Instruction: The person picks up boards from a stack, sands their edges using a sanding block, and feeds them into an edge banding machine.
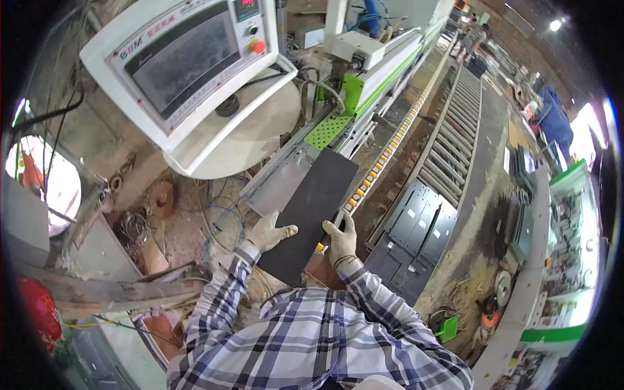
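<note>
A dark rectangular board (311, 211) is held between my two gloved hands in front of my chest. My left hand (270, 233) grips its left edge, thumb lying on the top face. On the right edge, my right hand (341, 239) closes with its thumb on the board's face; the fingers of both hands are partly hidden below. The board's far end overlaps the machine's feed rail, near a green perforated plate (327, 131). A track with yellow-and-white rollers (383, 160) runs away just right of the board.
A control panel (185, 58) with a red button stands at the upper left. Right of the track, dark panels (416, 227) lie stacked before a roller conveyor (455, 140). People (472, 39) are far off at the top. Cables lie on the floor at left.
</note>
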Motion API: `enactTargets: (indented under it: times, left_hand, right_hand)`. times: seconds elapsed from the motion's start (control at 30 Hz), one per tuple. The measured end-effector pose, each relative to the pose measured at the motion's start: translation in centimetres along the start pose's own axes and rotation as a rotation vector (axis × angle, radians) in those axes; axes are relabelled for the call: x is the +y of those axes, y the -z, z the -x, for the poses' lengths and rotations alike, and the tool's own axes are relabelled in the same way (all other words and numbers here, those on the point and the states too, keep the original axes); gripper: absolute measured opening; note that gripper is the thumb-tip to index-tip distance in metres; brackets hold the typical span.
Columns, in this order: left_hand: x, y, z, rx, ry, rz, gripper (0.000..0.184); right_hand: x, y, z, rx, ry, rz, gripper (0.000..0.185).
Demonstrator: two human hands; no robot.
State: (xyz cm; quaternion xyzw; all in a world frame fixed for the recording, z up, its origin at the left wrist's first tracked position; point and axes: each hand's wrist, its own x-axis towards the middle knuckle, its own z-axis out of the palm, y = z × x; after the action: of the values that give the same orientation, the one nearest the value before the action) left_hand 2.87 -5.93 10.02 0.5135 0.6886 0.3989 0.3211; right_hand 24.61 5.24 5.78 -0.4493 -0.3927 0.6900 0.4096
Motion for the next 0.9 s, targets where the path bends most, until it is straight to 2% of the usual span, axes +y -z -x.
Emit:
enactTargets:
  times: [0.07,0.13,0.17,0.2,0.27,0.33,0.37,0.4,0.47,0.5,0.53,0.57,0.6,0.67,0.73,0.8,0.83,0.9]
  left_hand:
    - [-2.7,0.0,-0.9,-0.016,0.072,-0.064,0.099]
    - [-4.5,-0.2,-2.3,-0.036,0.139,-0.131,0.099]
    - [-5.1,-0.2,-2.9,0.003,0.185,-0.218,0.098]
    - [-5.6,0.1,-3.3,0.040,0.233,-0.306,0.097]
    - [-3.4,1.0,-3.5,0.024,0.269,-0.288,0.097]
    - [0.3,1.8,-2.7,0.145,0.277,-0.527,0.099]
    - [0.3,1.8,-2.4,0.153,0.130,-0.602,0.100]
    - [0.9,1.4,-2.1,0.160,0.137,-0.593,0.100]
    - [2.2,-0.1,-1.2,0.024,0.069,-0.763,0.097]
    - [0.8,-1.4,-1.1,-0.028,0.060,-0.812,0.094]
    - [-0.2,-2.2,-1.3,-0.022,0.068,-0.748,0.079]
    - [-2.6,-3.2,-1.8,0.052,0.032,-0.759,0.070]
    - [-4.7,-3.9,-2.3,0.125,-0.005,-0.768,0.061]
    - [-5.3,-3.5,-3.6,0.171,-0.013,-0.741,0.057]
    - [-6.3,-4.3,-4.5,0.207,-0.017,-0.704,0.054]
    - [-7.7,-5.0,-6.2,0.230,-0.055,-0.718,0.053]
    - [-7.0,-4.8,-6.6,0.237,-0.051,-0.710,0.053]
    - [-5.4,-5.0,-7.5,0.213,-0.011,-0.667,0.053]
  right_hand:
    - [1.3,-0.7,-1.0,0.039,0.008,0.030,0.065]
    - [3.1,-1.3,-3.5,0.057,0.054,0.236,0.067]
    - [3.9,-2.1,-4.2,0.103,0.120,0.256,0.076]
    - [4.5,-2.6,-4.9,0.095,0.116,0.265,0.076]
    - [5.4,-3.7,-6.6,0.186,0.096,0.437,0.077]
    - [5.2,-5.3,-7.0,0.190,0.145,0.454,0.077]
    - [5.3,-6.0,-7.6,0.181,0.150,0.373,0.075]
    - [5.4,-6.5,-8.5,0.172,0.156,0.292,0.074]
    - [6.1,-7.0,-11.0,0.196,0.172,0.396,0.071]
    - [5.8,-7.3,-12.0,0.150,0.130,0.406,0.069]
    - [5.3,-7.6,-12.8,0.103,0.087,0.416,0.068]
    - [4.3,-7.9,-12.8,0.075,0.190,0.429,0.065]
    - [4.0,-7.6,-13.2,0.066,0.192,0.438,0.065]
    - [3.7,-6.2,-14.3,-0.006,0.194,0.315,0.068]
    - [4.3,-3.6,-14.8,0.018,0.200,0.339,0.068]
    - [4.8,-1.0,-15.8,0.025,0.299,0.444,0.068]
    - [4.2,-0.6,-14.9,0.025,0.231,0.341,0.066]
    - [2.2,0.5,-13.0,0.023,0.149,0.327,0.069]
